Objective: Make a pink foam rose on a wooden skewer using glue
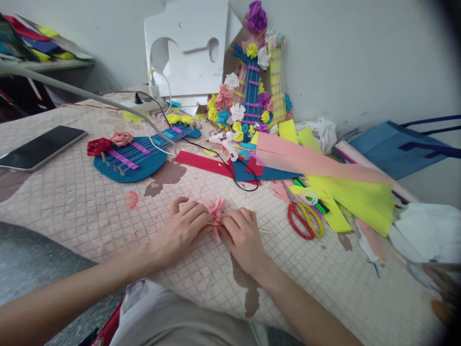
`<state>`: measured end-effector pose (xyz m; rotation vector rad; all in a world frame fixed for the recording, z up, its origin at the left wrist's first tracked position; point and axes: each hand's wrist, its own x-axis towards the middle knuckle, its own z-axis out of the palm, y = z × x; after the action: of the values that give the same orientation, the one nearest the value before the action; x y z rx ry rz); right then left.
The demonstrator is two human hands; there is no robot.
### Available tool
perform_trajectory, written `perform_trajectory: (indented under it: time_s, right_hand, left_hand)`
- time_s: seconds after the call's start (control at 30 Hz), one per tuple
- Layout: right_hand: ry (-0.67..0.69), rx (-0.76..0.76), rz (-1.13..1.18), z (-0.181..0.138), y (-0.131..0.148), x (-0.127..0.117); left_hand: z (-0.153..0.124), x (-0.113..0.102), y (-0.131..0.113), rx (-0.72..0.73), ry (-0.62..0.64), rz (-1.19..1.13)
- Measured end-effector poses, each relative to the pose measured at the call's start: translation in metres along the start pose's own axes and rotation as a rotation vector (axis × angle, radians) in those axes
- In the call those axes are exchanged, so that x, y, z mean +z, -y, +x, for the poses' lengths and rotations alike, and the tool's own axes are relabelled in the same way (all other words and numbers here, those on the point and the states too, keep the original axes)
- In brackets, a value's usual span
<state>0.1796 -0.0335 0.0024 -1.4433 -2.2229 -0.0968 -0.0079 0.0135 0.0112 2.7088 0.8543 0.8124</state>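
Observation:
Between my hands, low over the table, is a pink crepe-paper flower with folded petals at the top and a tail of paper below. My left hand pinches it from the left, index finger raised and bent. From the right, my right hand grips the flower's base with curled fingers; the fingertips are partly hidden. Beyond lies a blue guitar-shaped paper craft with strings, purple strips, and a red rose and a pink rose at its left end.
Red-and-yellow-handled scissors lie to the right, beside yellow crepe paper and pink paper. A white glue gun with a black cord rests behind. A phone is at left; decorated paper guitars lean against the wall.

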Motion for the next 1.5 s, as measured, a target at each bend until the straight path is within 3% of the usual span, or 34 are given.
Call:
perform_trajectory:
  time_s: [0.47,0.73,1.13,1.5]
  right_hand:
    - [0.033,-0.026,-0.054,-0.0001,0.0002,0.0004]
    - [-0.026,0.031,0.037,0.0005,-0.0006,0.0006]
    - [-0.059,-0.016,0.051,-0.0009,-0.0003,0.0005]
    - [0.024,-0.036,0.021,0.0000,0.0000,-0.0001]
  left_hand:
    - [-0.0005,0.0025,-0.0010,-0.013,-0.002,-0.025]
    - [-0.0022,0.0030,0.0010,-0.057,0.000,-0.047]
    - [-0.0050,0.0010,-0.0010,-0.034,0.008,0.021]
    - [-0.0050,0.0026,-0.0009,-0.019,-0.002,0.039]
